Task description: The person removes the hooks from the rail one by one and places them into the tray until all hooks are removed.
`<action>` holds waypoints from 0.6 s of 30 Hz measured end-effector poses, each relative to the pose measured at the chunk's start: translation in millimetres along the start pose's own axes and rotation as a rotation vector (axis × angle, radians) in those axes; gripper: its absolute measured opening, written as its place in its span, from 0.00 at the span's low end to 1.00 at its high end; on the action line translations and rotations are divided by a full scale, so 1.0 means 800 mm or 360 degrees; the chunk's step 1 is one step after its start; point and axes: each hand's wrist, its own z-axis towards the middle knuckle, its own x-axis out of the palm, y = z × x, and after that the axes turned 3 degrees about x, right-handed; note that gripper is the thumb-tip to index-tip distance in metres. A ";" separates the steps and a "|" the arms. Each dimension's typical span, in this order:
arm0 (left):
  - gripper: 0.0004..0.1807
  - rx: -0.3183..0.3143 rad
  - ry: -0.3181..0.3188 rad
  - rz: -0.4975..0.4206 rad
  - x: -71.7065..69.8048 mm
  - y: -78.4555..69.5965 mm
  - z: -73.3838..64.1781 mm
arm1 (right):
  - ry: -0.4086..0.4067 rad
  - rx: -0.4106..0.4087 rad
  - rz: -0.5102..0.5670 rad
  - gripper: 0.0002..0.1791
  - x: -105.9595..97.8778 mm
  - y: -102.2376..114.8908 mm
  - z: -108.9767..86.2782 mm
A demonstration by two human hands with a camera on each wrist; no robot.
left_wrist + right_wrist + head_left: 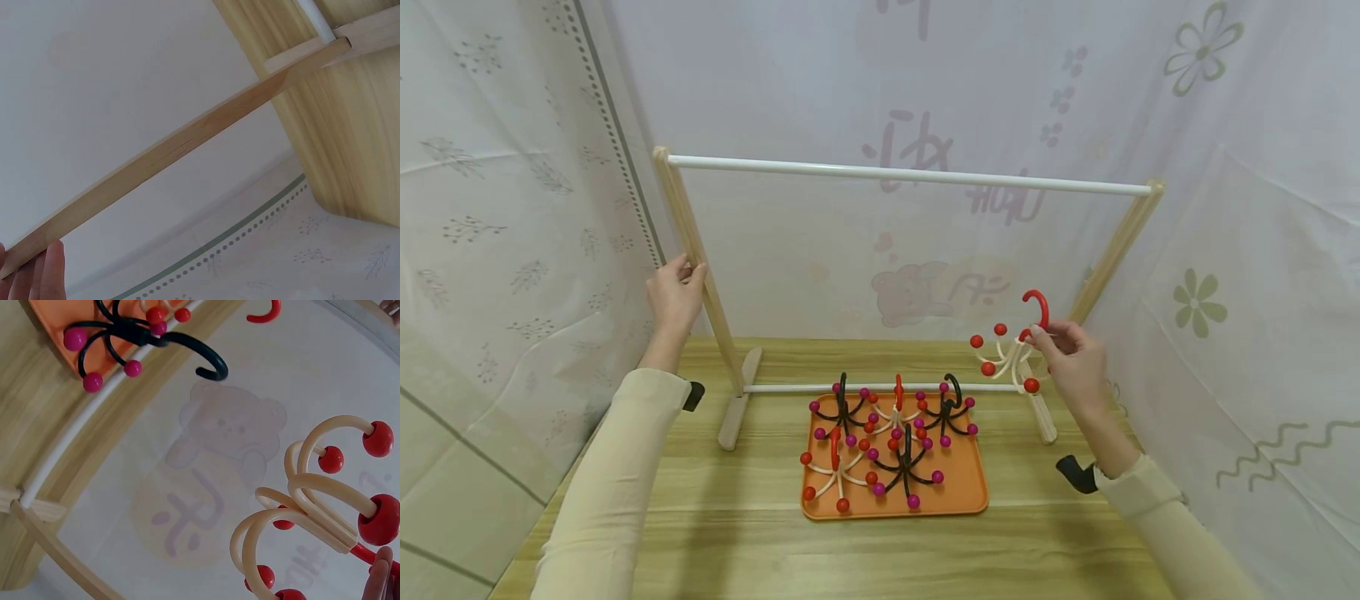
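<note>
My right hand (1077,362) pinches the red stem of a cream hook hanger (1017,354) with red ball tips, holding it in the air near the rack's right post. Its red hook points up; in the right wrist view the hanger's curved arms (312,512) fill the lower right. On the left, my left hand (676,292) grips the wooden left post (709,308) of the rack about midway up. The same post (169,150) crosses the left wrist view, with fingers (53,272) around its lower end. A white top bar (910,174) joins both posts.
An orange tray (955,492) on the wooden table (760,533) holds several similar hangers, black ones (906,462) with magenta balls and cream ones (837,471) with red balls. Behind it runs the white lower bar (790,388). Printed curtains (1247,275) surround the table.
</note>
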 end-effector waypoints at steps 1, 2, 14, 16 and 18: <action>0.23 0.0004 -0.0002 0.0002 0.000 0.000 0.000 | 0.0005 -0.0010 0.0004 0.10 0.002 0.004 -0.004; 0.23 0.0007 -0.0003 0.0001 0.000 0.000 0.000 | 0.0017 -0.0019 0.0008 0.10 0.003 0.008 -0.008; 0.19 0.0035 0.0009 0.0001 0.000 0.000 0.000 | 0.0080 0.0061 0.0046 0.09 0.017 -0.004 -0.037; 0.20 0.0029 0.0014 -0.0002 0.000 0.001 0.000 | 0.0096 0.0056 0.0062 0.09 0.019 -0.010 -0.041; 0.22 0.0014 0.0024 -0.0006 0.000 0.000 -0.001 | 0.0115 0.0071 0.0096 0.09 0.020 -0.015 -0.045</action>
